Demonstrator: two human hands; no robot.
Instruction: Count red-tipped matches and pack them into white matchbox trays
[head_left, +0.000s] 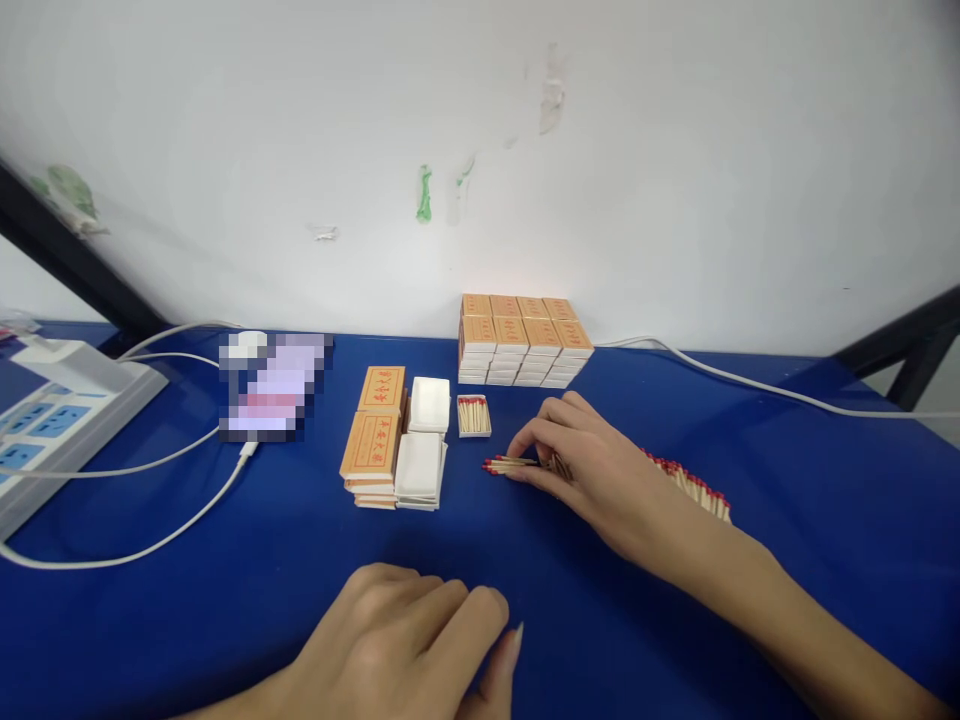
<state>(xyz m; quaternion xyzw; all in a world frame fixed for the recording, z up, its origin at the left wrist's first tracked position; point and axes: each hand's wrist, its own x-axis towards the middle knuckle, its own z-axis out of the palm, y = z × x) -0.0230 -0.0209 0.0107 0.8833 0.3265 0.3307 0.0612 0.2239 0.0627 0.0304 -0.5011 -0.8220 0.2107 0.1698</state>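
My right hand pinches a small bunch of matches between thumb and fingers, red heads pointing left, just above the blue table. A little to the upper left lies an inner matchbox tray filled with matches, heads toward the wall. Partly behind my right wrist is a pile of loose matches. My left hand is curled near the front edge of the view, its fingers closed; whatever they may hold is hidden. In front of it are stacked white matchbox trays beside orange matchbox sleeves.
A block of orange-topped matchboxes stands against the white wall. At the left are a pixelated phone, a power strip and white cables. Another white cable runs along the back right.
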